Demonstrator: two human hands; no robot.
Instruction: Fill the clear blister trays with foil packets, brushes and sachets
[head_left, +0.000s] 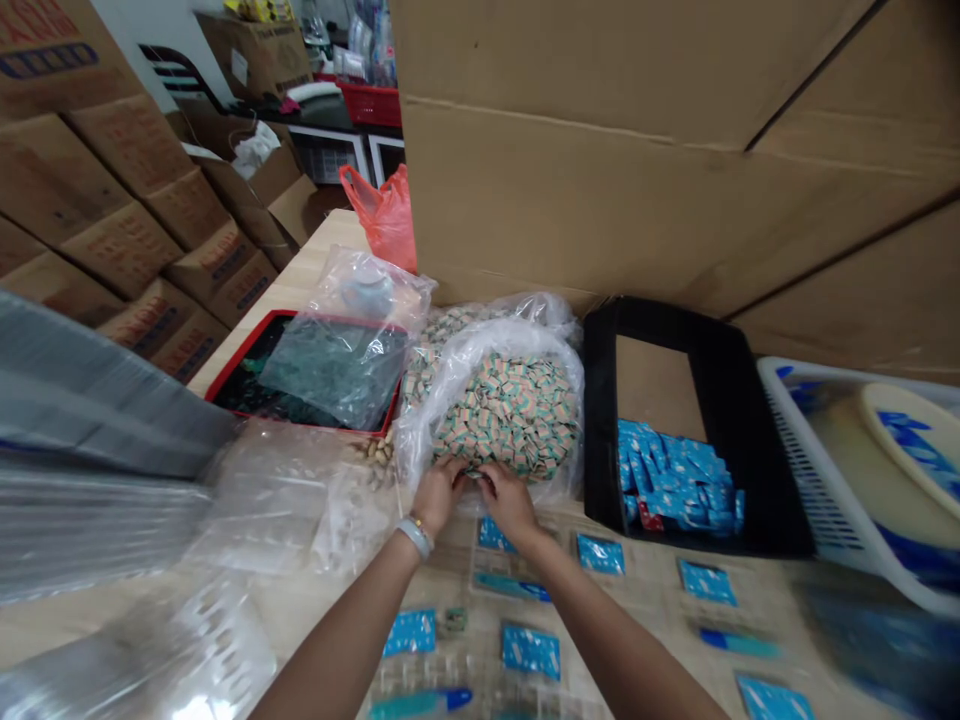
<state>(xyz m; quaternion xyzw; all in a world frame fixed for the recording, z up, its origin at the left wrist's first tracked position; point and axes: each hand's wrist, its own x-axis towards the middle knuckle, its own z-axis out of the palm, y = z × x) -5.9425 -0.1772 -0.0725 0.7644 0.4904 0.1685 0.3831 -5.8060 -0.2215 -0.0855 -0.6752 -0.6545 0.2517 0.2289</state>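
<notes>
A clear plastic bag [420, 480] lies wide open, heaped with small green-and-beige printed pieces [517, 410]. At its near edge my left hand [439, 495], with a pale band on the wrist, has its fingers pinched together. Close beside it, my right hand [508, 503] is pinched too. A small piece, partly hidden, shows between the two hands' fingertips. Below my forearms are clear plastic trays with blue packets [531, 650] and blue-capped teal tubes or pens [420, 703]. One small green piece [455, 620] sits near a blue packet.
To the right stand a black bin [604, 430] with blue sachets [675, 480] and a white basket [814, 470]. Leftward are a red-rimmed tray [225, 375] under clear plastic, and stacked clear trays [97, 500]. Cardboard [600, 200] walls off the back.
</notes>
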